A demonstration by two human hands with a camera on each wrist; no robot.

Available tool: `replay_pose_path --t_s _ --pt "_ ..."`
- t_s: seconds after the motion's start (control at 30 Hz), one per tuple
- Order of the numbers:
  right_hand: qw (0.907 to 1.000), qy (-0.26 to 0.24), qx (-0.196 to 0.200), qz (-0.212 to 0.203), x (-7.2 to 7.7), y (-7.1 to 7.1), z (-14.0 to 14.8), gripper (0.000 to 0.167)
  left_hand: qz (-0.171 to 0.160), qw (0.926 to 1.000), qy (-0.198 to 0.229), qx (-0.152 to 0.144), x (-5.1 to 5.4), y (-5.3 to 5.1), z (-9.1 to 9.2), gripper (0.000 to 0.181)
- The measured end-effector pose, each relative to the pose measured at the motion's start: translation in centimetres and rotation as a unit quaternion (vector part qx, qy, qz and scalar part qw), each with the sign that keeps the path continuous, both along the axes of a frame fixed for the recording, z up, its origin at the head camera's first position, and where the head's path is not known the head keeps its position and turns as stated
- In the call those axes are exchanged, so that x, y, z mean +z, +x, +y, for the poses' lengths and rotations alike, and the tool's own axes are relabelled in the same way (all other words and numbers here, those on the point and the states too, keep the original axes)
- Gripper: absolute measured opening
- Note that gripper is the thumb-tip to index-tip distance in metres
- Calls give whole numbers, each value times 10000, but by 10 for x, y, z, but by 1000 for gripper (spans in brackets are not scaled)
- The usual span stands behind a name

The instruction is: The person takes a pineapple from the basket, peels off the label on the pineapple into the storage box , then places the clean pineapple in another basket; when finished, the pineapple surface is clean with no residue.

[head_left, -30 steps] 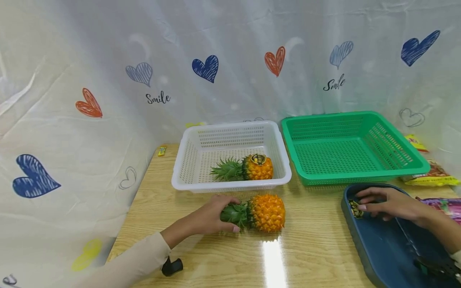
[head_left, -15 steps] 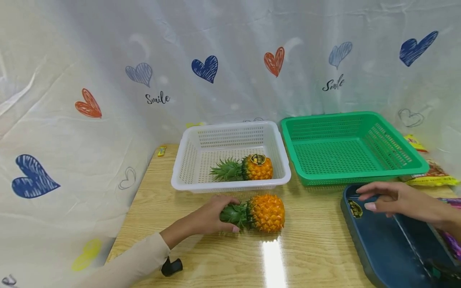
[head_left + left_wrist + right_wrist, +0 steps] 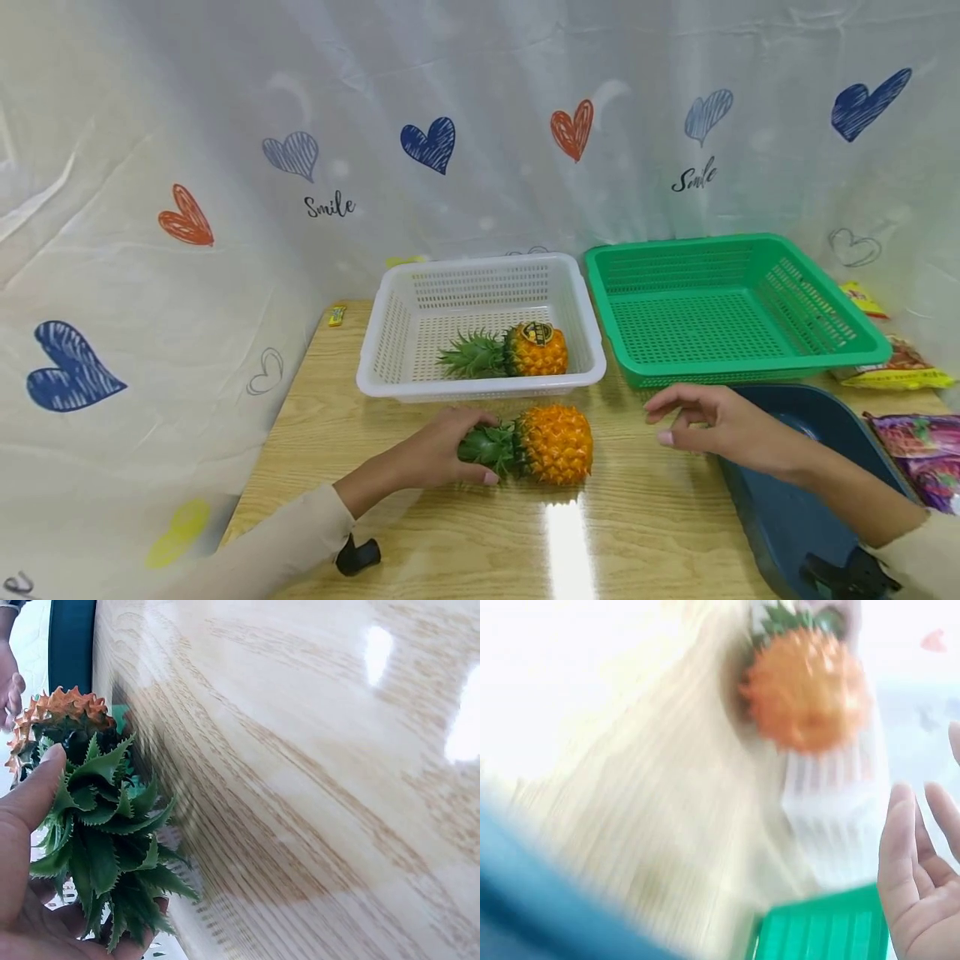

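An orange pineapple lies on its side on the wooden table, crown to the left. My left hand grips its green leaves between thumb and fingers; in the left wrist view the thumb of the left hand lies along the crown. My right hand, fingers loosely bent and holding nothing, hovers over the near-left rim of the dark blue tray. The right wrist view shows the right hand apart from the blurred pineapple.
Behind stand a white basket holding another pineapple with a black-and-gold label, and a green basket. Snack packets and purple packs lie at right. A small yellow packet lies back left.
My right hand has moved left from inside the blue tray to above its rim, towards the pineapple. The left hand keeps its grip on the leaves, and the pineapple has not moved.
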State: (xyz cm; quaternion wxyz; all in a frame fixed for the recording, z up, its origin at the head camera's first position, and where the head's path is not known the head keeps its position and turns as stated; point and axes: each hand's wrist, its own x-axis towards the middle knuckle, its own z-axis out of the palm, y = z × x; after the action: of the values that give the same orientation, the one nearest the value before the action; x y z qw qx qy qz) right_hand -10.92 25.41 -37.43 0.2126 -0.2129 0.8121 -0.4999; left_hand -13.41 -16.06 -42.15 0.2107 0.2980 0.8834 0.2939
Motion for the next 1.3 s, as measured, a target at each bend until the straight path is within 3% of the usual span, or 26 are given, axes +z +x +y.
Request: replay_pose_path --t_s 0.27,0.5,0.73,0.87,1.07,1.3 --pt "9997 64 -178 125 -15 -6 -42 43 -166 9998 -28 53 2 -1 -1 74" --pt "9996 -56 -260 83 -34 -7 -65 69 -171 9998 -102 34 3 -2 0 73" --pt "9995 -292 -58 -55 -43 -9 -85 89 -197 9997 -130 44 3 -3 1 72" --pt "9986 -464 125 -223 -45 -10 -95 94 -188 9997 -162 23 1 -4 2 71" --pt "9983 -513 284 41 -49 -13 -108 99 -158 9997 -162 2 2 -6 4 71" --pt "9994 -273 171 118 -51 -17 -118 98 -249 9996 -151 55 3 -5 3 70"
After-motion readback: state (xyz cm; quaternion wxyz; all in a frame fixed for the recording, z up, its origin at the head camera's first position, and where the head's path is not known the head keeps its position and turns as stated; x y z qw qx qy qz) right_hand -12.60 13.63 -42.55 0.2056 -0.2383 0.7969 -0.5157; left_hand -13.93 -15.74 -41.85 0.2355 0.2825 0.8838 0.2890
